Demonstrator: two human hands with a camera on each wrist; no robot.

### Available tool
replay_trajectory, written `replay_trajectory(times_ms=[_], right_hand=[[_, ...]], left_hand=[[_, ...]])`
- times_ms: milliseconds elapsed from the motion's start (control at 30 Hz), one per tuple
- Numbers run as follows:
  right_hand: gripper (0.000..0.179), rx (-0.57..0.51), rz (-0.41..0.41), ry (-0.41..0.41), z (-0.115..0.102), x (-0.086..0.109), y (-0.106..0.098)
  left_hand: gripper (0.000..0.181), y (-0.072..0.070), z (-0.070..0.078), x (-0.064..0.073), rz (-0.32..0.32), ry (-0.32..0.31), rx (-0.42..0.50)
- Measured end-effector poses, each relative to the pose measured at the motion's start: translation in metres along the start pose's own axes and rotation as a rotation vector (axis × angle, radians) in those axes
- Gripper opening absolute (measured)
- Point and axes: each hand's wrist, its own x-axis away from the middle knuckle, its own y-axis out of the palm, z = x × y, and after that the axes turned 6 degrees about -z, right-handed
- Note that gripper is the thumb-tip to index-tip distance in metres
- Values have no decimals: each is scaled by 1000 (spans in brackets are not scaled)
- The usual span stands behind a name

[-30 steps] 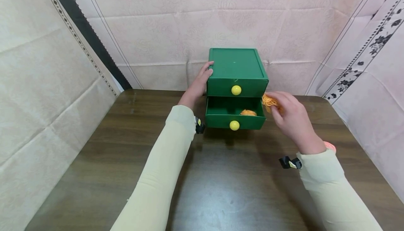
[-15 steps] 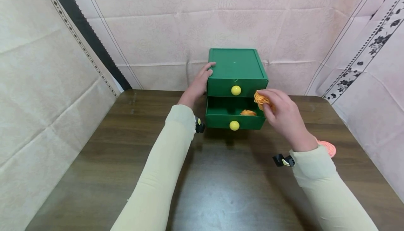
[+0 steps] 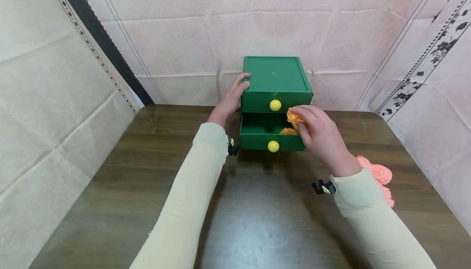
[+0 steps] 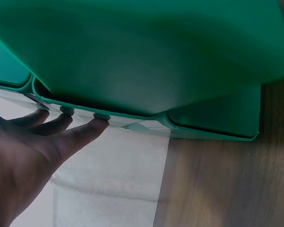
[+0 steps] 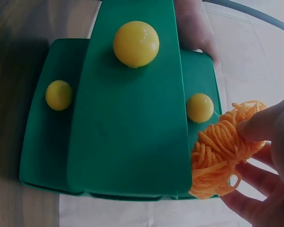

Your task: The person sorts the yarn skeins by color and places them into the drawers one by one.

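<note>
A green drawer cabinet [image 3: 274, 73] with round yellow knobs stands against the back cloth. Its drawer [image 3: 254, 141] below the top one is pulled out, and an orange yarn bundle [image 3: 288, 131] lies inside at the right. My right hand [image 3: 324, 138] pinches another orange yarn skein [image 5: 222, 146] between thumb and fingers, above the right part of that drawer. On the cabinet's left side rests my left hand [image 3: 231, 98]; in the left wrist view its extended fingers [image 4: 80, 138] touch the side wall.
Pink yarn skeins [image 3: 381, 174] lie on the brown wooden table [image 3: 257, 220] at the right, partly hidden by my right sleeve. A third yellow knob [image 5: 58, 95] marks a closed bottom drawer in the right wrist view. Pale cloth [image 3: 184, 44] hangs behind and at the sides.
My right hand has moved left with the orange yarn skein, from beside the cabinet to over the open drawer. More pink yarn has come into sight. The left hand stays nearly still.
</note>
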Motion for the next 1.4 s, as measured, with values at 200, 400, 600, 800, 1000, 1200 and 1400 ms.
replay_trajectory(times_ms=[200,400,600,800,1000,1200,1400], right_hand=[[39,-11,-31,-16,-4,-2,6],[41,-19,-67,-25,-8,-4,13],[41,-16,-97,-35,-12,-7,20],[41,-6,-108,-50,-14,-8,26],[39,-1,-83,-68,-16,-6,27],[37,-2,-61,-83,-18,-4,27],[35,4,-27,-110,-21,-1,26]], left_hand=[[44,-2,-13,-13,30,16,-2],[45,1,0,-3,9,-7,22],[47,4,11,6,-2,-30,11],[45,2,2,-1,17,-20,21],[42,1,-14,-13,39,2,19],[44,0,-13,-14,22,-18,44],[45,-1,-13,-15,22,-15,29]])
